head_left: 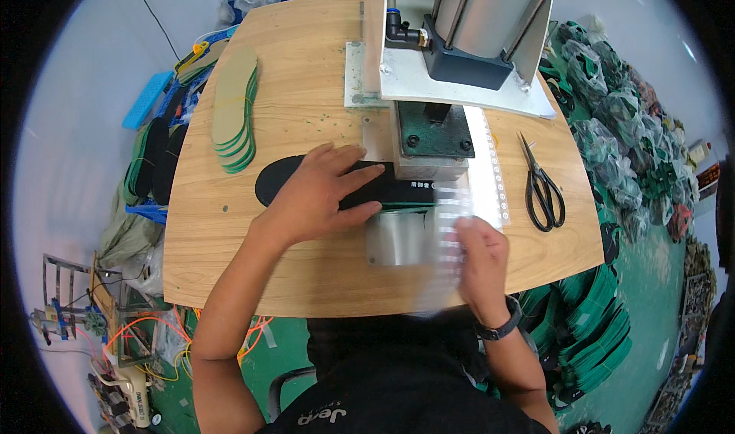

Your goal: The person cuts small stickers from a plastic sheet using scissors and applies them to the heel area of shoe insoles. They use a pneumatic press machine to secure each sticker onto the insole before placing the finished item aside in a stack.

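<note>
A black insole [294, 180] with white print lies crosswise on the table, its right end by the block of a pneumatic press [435, 139]. My left hand [325, 189] rests on it, fingers spread and pointing right. Below the insole's edge sits a shiny metal plate [400, 239], with a strip of green showing between them. My right hand [482, 259], with a dark watch on the wrist, pinches a translucent strip with white marks [447, 254]. That strip is smeared by motion and hangs over the plate's right side. Its exact kind cannot be made out.
Black-handled scissors [544, 193] lie on the right, beside a white sheet of labels [490, 166]. A banded stack of tan insoles with green edges [234, 109] stands at left. The press cylinder rises at the back. Bagged green pieces [612, 112] and stacked insoles [586, 327] cover the floor at right.
</note>
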The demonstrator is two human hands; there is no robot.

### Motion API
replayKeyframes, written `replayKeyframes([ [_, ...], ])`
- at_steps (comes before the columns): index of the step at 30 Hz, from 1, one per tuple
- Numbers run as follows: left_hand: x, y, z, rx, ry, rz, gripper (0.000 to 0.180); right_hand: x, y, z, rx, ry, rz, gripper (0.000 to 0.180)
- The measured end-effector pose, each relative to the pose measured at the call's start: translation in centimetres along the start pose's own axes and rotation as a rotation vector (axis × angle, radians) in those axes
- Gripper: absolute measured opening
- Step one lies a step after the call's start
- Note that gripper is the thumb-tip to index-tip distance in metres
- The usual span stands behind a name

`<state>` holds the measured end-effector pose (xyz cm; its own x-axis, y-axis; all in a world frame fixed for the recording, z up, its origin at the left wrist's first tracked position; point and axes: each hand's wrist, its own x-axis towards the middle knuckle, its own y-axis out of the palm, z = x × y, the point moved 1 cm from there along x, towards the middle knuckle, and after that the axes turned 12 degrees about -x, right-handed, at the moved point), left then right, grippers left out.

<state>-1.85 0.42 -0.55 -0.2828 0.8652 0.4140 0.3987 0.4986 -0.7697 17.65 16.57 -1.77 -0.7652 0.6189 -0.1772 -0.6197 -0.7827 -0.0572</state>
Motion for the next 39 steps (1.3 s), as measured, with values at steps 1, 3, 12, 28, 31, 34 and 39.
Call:
replayKeyframes([
  [1,-0.3,0.6,0.6,-0.011,0.021,-0.035,0.038,-0.1,-0.5,-0.3,0.064,0.045,-0.075,0.022],
  [3,-0.3,0.8,0.7,-0.068,0.021,-0.119,0.026,0.4,-1.1,-0.2,0.187,0.058,-0.127,0.021],
  [12,-0.9,-0.3,0.6,-0.287,-0.249,-0.207,0.006,2.4,1.9,-0.5,0.255,0.188,0.088,0.02],
  [28,-0.5,-0.1,-0.1,-0.248,-0.173,-0.171,0.02,2.3,2.1,-0.8,0.154,0.218,0.09,0.021],
  [31,-0.1,0.2,-0.9,-0.172,-0.163,-0.162,0.034,2.5,2.1,-0.8,0.156,0.208,0.117,0.021],
  [34,0.1,0.3,-1.4,-0.044,-0.174,-0.107,0.056,2.6,2.0,-1.1,0.168,0.194,0.132,0.022],
  [39,0.3,0.4,-1.3,0.01,-0.21,-0.037,0.066,2.5,2.1,-0.5,0.197,0.227,0.098,0.022],
])
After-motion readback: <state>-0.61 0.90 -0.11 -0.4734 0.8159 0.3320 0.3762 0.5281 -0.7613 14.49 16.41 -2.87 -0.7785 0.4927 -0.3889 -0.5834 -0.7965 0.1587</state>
